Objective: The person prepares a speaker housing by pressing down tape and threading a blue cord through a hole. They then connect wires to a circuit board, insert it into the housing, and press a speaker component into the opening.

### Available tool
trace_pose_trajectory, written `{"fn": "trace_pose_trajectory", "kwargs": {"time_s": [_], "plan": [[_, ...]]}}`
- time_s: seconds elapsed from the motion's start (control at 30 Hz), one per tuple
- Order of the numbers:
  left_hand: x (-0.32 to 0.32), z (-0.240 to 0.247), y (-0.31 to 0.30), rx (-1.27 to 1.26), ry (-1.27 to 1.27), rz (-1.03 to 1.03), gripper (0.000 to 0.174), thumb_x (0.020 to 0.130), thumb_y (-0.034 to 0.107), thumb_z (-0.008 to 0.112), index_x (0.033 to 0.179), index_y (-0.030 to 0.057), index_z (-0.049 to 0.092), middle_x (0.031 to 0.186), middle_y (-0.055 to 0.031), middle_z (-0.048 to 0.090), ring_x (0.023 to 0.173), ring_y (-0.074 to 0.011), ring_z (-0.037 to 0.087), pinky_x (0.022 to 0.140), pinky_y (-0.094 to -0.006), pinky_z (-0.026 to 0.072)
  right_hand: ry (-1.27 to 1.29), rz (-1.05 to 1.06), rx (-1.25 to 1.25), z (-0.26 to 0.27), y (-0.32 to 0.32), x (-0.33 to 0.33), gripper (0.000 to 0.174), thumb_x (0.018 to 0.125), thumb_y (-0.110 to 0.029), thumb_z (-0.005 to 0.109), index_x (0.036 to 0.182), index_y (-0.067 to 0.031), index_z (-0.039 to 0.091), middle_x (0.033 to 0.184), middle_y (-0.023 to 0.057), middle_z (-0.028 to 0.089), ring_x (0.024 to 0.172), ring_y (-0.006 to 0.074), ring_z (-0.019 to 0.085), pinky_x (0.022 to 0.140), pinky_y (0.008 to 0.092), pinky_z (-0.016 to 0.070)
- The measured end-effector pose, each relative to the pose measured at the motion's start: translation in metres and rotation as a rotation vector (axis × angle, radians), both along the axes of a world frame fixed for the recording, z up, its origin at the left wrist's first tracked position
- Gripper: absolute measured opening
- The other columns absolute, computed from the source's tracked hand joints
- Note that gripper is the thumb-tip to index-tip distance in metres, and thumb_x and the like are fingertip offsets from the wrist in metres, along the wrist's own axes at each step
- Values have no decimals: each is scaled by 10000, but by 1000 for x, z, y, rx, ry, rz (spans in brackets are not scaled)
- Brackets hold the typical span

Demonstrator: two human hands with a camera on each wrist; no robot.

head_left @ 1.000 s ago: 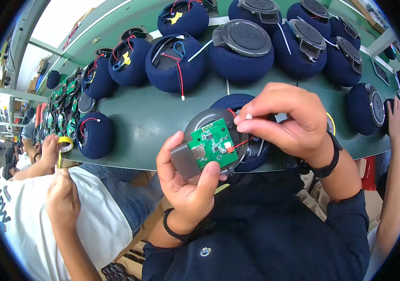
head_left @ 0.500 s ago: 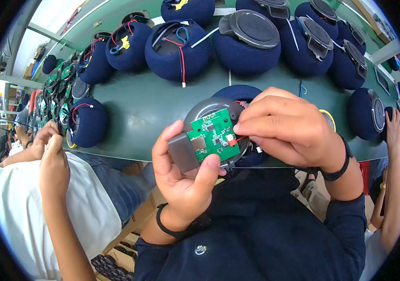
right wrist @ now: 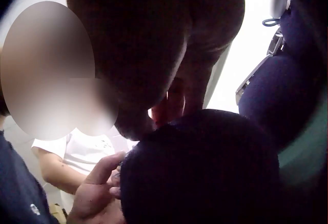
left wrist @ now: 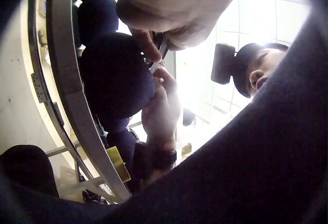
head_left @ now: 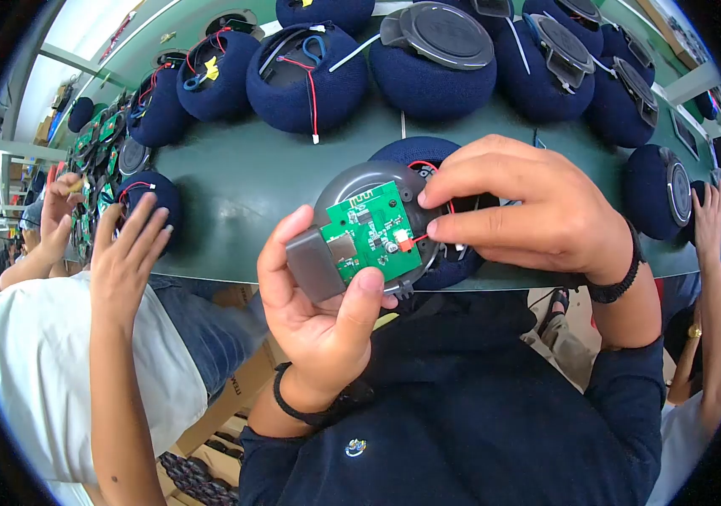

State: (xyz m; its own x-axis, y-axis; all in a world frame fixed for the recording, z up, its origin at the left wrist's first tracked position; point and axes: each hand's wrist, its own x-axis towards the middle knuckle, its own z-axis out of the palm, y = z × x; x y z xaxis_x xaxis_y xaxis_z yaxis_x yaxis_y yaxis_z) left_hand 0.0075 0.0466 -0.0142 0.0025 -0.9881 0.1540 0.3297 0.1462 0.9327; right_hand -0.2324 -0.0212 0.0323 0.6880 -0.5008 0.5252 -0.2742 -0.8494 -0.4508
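Observation:
In the head view, my left hand [head_left: 327, 299] grips a dark grey round cover [head_left: 339, 181] from below, thumb over the near edge. A green circuit board [head_left: 369, 228] lies on the cover, with a grey block [head_left: 314, 263] at its left. My right hand [head_left: 529, 211] is at the cover's right side, fingers curled, thumb and index tips slightly apart at a red wire [head_left: 422, 238] from the board's connector [head_left: 403, 241]. Below the thumb shows a white plug [head_left: 459, 247]. A navy fabric round housing [head_left: 411, 150] sits just behind, partly hidden by the cover and hand.
Several navy round housings [head_left: 306, 93] line the back of the green table [head_left: 234, 228], some with grey lids. Another housing [head_left: 656, 194] stands far right. Many circuit boards [head_left: 95, 156] are piled at left. People work on both sides, with one person's hand [head_left: 129, 249] nearby.
My right hand has moved from holding a white plug above the board to the cover's right edge, and its fingertips have parted. My left hand keeps its grip. The neighbour's left-side hands have opened out.

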Motion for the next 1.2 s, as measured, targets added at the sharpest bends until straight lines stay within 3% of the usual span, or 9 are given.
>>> {"fn": "trace_pose_trajectory", "kwargs": {"time_s": [0.13,0.3,0.43,0.5,0.73,0.8,0.93,1.1,1.2], "plan": [[-1,1,0,-27,11,-15,700,904,-51,692,1494,34,326,1265,-160,575,969,-194,684,654,-256,615,-14,59,-63,-4,-4,2,316,705,-68,825,1015,-45,770,1020,96,726,918,303,690,770,393,556],[-4,3,2,4,14,-1,714,905,-51,695,1502,40,313,1237,-163,600,962,-193,687,656,-258,614,-77,-50,24,-5,-1,9,207,761,-102,843,953,-68,772,872,48,725,798,250,663,670,352,512],[-5,0,2,-15,1,-8,720,904,-50,697,1505,44,311,1232,-162,603,963,-195,686,662,-260,616,-36,-95,93,1,2,12,192,755,-94,846,928,-71,768,859,48,710,771,244,642,663,348,501],[-8,1,2,-41,-97,72,664,936,67,683,1502,37,336,1195,-167,636,886,-201,688,541,-258,584,-104,-110,147,0,4,15,168,773,-86,835,925,-70,768,835,49,689,760,242,627,672,352,490],[-9,2,1,-37,-112,84,685,926,94,698,1505,34,337,1190,-172,634,857,-206,689,527,-253,575,-92,-166,272,1,8,13,108,824,-92,780,919,-56,742,870,90,674,809,283,631,715,381,481],[-6,3,2,-6,-19,21,741,897,-41,699,1516,54,302,1256,-189,602,977,-213,690,672,-269,630,-20,-179,287,6,9,14,94,835,-86,766,907,-41,724,887,114,669,834,309,631,720,394,482],[-7,5,1,-4,-21,10,740,897,-37,699,1516,56,304,1247,-198,609,976,-218,690,670,-270,628,-51,-227,311,8,9,15,104,833,-83,766,903,-26,715,854,120,661,809,319,626,703,394,482],[-7,6,-1,-8,-18,0,743,903,-29,698,1524,52,299,1234,-200,617,959,-219,693,672,-274,620,20,-269,529,20,6,15,97,828,-59,762,884,-3,705,826,128,676,778,299,647,676,369,494],[-7,5,-1,-16,-11,4,749,904,-25,701,1529,49,294,1232,-198,616,952,-221,694,676,-284,620,-44,-196,472,9,7,14,96,831,-54,760,874,5,697,839,131,685,775,285,657,677,356,500]]}}
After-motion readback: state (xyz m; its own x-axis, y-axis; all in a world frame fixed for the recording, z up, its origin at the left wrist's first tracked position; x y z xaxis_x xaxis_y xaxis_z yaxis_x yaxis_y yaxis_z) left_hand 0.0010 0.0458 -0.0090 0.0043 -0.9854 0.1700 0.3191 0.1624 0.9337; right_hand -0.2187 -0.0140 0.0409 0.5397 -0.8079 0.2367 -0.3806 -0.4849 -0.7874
